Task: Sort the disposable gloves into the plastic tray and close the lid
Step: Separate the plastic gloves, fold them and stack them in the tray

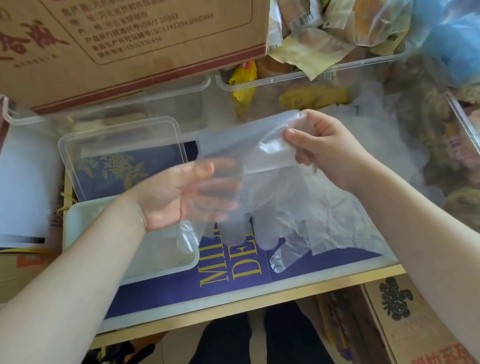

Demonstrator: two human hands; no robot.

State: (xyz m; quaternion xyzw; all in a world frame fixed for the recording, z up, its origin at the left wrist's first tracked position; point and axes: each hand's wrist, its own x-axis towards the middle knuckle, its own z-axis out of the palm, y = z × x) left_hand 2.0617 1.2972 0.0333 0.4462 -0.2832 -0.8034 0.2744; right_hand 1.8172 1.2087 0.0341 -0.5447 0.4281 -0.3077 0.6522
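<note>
One clear disposable glove [260,160] held up between two hands. Right hand [324,149] pinches its cuff at 1 o'clock, thumb and forefinger closed on the film. Left hand [179,196] sits at 9 o'clock, palm up, fingers spread loosely behind the glove's lower half; whether they touch the film I cannot tell. One loose heap of gloves [329,219] lies below at 5 o'clock. One plastic tray [164,268] at 8 o'clock, under the left wrist. One clear lid [77,160] at 10 o'clock, off the tray.
</note>
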